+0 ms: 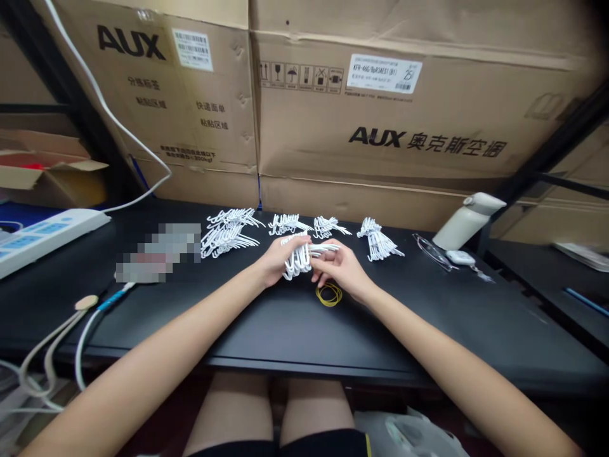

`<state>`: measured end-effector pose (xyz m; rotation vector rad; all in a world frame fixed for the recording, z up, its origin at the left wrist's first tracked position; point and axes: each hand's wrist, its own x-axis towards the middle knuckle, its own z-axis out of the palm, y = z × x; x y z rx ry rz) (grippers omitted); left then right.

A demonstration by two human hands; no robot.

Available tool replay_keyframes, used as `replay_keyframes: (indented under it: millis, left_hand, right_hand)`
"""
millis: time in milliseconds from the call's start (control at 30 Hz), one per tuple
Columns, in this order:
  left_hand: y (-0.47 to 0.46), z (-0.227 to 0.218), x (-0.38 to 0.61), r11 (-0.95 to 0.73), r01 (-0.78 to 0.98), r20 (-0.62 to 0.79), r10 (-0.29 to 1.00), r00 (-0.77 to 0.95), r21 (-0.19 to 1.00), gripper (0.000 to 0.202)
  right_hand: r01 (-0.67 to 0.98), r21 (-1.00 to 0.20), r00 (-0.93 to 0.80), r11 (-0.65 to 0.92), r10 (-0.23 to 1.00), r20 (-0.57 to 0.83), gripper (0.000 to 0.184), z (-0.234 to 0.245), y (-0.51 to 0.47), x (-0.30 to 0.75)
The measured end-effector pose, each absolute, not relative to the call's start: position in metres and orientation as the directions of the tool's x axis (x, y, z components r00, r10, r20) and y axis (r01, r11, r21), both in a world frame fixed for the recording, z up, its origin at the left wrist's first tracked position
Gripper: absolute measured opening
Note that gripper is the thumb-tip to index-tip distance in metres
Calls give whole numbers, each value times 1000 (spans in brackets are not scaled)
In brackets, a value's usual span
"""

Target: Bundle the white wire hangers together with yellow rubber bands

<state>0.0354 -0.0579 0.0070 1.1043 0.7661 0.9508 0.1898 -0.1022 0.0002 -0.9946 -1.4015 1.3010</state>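
My left hand (276,259) is closed around a bundle of small white plastic hooks (301,257), held just above the black table (295,330). My right hand (343,270) pinches the same bundle from the right side. Yellow rubber bands (329,294) lie on the table just below my right hand. Behind the hands, more white hook bundles lie in a row: a large loose pile (228,231) at the left, two small bunches (288,223) (329,226) in the middle, and one (378,241) at the right.
Large AUX cardboard boxes (380,120) wall off the back of the table. A white power strip (42,236) and cables sit at the left. A white bottle (464,222), glasses (431,251) and a small white device (460,257) lie at the right.
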Motion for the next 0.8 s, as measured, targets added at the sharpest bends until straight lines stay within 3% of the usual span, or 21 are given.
replay_keyframes:
  millis: [100, 200, 333, 467, 533, 633, 733, 800]
  left_hand:
    - [-53, 4, 34, 165, -288, -67, 944, 322, 943, 26]
    - [-50, 4, 32, 163, -337, -75, 963, 257, 928, 26]
    - [-51, 11, 31, 183, -394, -101, 970, 220, 901, 21]
    - [-52, 18, 30, 220, -416, -124, 962, 244, 882, 16]
    - [-52, 19, 30, 226, -422, -128, 960, 248, 878, 15]
    - [-51, 18, 31, 240, -438, -139, 958, 249, 866, 14]
    - [-51, 16, 32, 259, -461, -156, 956, 250, 849, 13]
    - [-51, 16, 32, 274, -468, -173, 953, 248, 840, 13]
  right_hand:
    - [-147, -982, -368, -120, 928, -59, 33, 0, -102, 190]
    - [-189, -952, -486, -239, 866, -121, 30, -1, -103, 192]
    - [-218, -959, -483, -182, 874, -56, 29, -1, -104, 193]
    - [-234, -970, -248, -67, 969, -7, 29, -3, -103, 192]
    - [-123, -991, -129, 52, 989, 67, 31, -5, -104, 190]
    - [230, -919, -51, 319, 947, 316, 25, -9, -106, 188]
    - [547, -638, -133, 542, 809, 573, 8, -12, -110, 186]
    - [647, -444, -210, 621, 704, 678, 12, -12, -113, 186]
